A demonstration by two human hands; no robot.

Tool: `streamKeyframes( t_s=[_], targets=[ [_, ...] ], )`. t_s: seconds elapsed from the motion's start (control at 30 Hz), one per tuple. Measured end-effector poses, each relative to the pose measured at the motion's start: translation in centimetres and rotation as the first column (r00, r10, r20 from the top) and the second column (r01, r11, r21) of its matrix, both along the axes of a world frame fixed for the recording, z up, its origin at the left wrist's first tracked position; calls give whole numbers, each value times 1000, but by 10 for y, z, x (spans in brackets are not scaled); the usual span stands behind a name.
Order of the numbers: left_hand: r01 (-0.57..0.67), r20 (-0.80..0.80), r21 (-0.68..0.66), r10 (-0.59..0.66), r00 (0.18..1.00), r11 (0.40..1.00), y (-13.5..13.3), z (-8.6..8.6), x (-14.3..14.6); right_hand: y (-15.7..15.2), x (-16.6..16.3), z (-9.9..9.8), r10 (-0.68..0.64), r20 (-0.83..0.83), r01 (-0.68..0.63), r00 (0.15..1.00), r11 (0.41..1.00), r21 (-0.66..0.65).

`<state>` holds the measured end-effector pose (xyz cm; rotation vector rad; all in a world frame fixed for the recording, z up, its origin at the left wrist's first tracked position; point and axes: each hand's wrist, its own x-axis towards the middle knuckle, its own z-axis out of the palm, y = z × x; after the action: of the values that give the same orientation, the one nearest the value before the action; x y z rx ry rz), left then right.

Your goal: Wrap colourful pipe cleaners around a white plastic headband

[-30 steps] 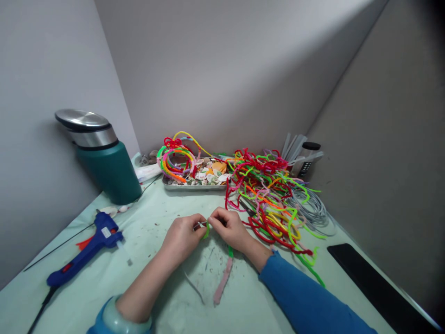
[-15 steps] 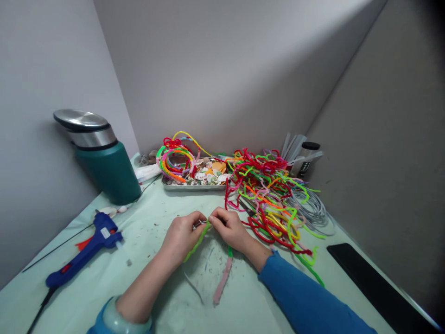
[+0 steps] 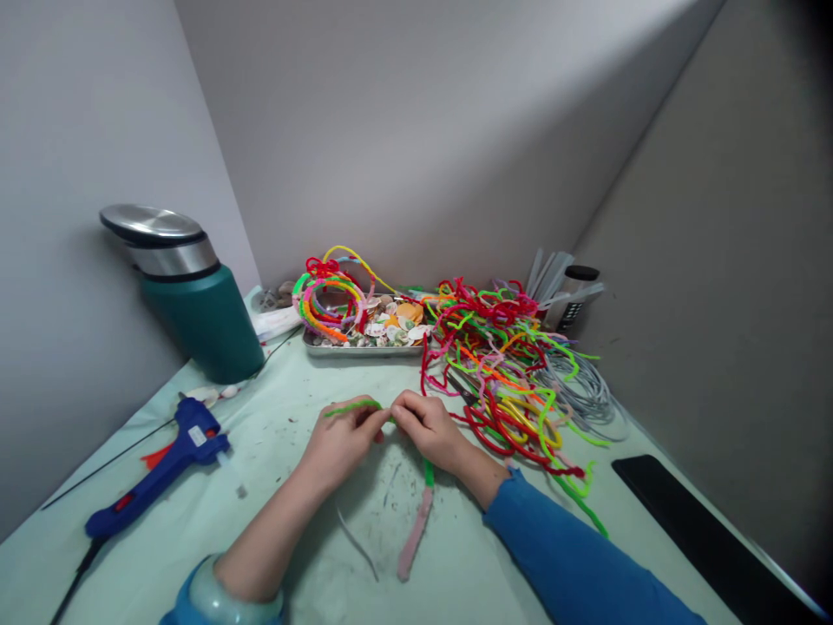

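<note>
My left hand (image 3: 344, 436) and my right hand (image 3: 426, 425) meet fingertip to fingertip over the middle of the table, both closed in a pinch. Between them is a green pipe cleaner (image 3: 355, 406); its free end lies across the back of my left fingers. Below my right hand hangs a strip, green at the top and fuzzy pink (image 3: 415, 538) lower down. A grey wire (image 3: 357, 542) sticks out below my left hand. The wire's upper part is hidden by the hand, and so is the exact pinch point.
A blue glue gun (image 3: 160, 464) lies left, before a teal bottle (image 3: 205, 325). A metal tray (image 3: 364, 351) of shells and coiled pipe cleaners stands behind my hands. At right are heaped pipe cleaners (image 3: 488, 321), a grey wire coil (image 3: 586, 391) and a black flat object (image 3: 696, 529).
The green pipe cleaner's free end has swung from below my left hand up over the back of its fingers. My left hand has turned slightly; the right has barely moved.
</note>
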<state>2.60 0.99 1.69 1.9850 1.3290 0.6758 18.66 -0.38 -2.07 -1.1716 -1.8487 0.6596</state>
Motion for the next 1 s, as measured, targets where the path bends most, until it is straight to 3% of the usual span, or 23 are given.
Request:
streamKeyframes(
  t_s=[0.2,0.43,0.6,0.83,1.0],
  targets=[
    [-9,-33,-84,6,999,996,5,-2,-2,-3,-1,1,50,2,-50,999,998,-28],
    [-36,77,-174,50,996,984,5,-9,-2,-3,-3,-2,42,22,-42,999,999,-11],
    [-22,45,-101,27,999,995,4,-9,-2,-4,-3,-1,59,30,-60,998,998,6],
    [4,67,-165,7,998,986,5,-12,-3,-4,-2,-2,86,29,-85,996,996,-4],
    [-43,11,-95,44,999,995,4,-10,-1,-4,-3,-2,46,7,-45,999,999,-4]
  ],
)
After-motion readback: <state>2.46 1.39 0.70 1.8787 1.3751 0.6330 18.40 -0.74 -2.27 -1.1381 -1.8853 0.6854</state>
